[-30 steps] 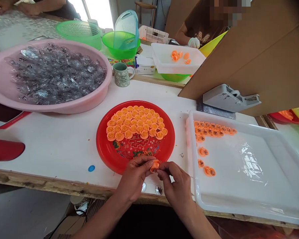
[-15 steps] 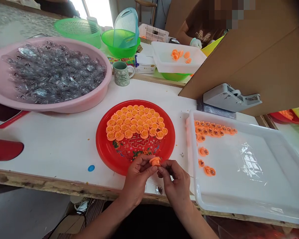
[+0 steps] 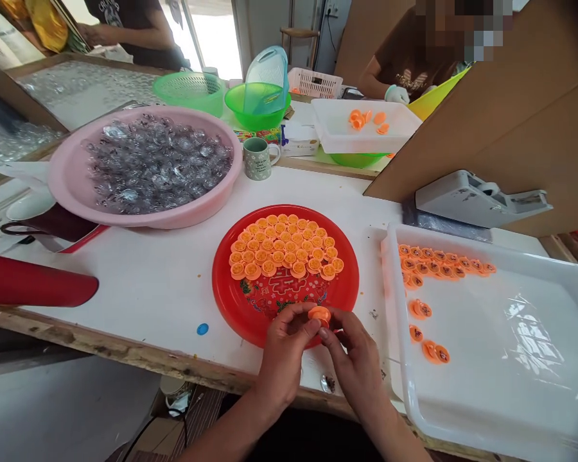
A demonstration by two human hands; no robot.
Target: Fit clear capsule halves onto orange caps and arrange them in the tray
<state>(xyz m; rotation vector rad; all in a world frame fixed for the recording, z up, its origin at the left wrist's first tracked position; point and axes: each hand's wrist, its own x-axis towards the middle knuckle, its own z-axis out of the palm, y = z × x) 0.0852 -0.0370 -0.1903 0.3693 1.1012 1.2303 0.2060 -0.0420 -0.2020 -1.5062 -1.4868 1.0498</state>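
Observation:
Between my two hands is a small orange plastic piece with a round, flared top [image 3: 320, 314]. My left hand [image 3: 288, 350] pinches it from the left, and my right hand [image 3: 354, 353] grips it from the right with thumb and fingers. Both hands are over the near rim of a red round tray [image 3: 224, 301]. Many similar orange pieces [image 3: 279, 246] with round patterned faces are packed on its far half. By my right wrist, near the table edge, lies a small clear dome [image 3: 327, 383] with something dark in it.
A white tray [image 3: 481, 333] on the right holds orange pieces with dark prints. A pink basin [image 3: 67, 151] full of clear domes, a green mug [image 3: 257, 159], a tape dispenser [image 3: 476, 196] and a red cylinder [image 3: 38, 281] stand around. A gloved co-worker [image 3: 397, 94] sits behind a cardboard panel [image 3: 505, 122].
The camera view has swung to the left, so everything appears shifted right. The orange piece has tilted slightly between my fingers, showing more of its round top; both hands still hold it.

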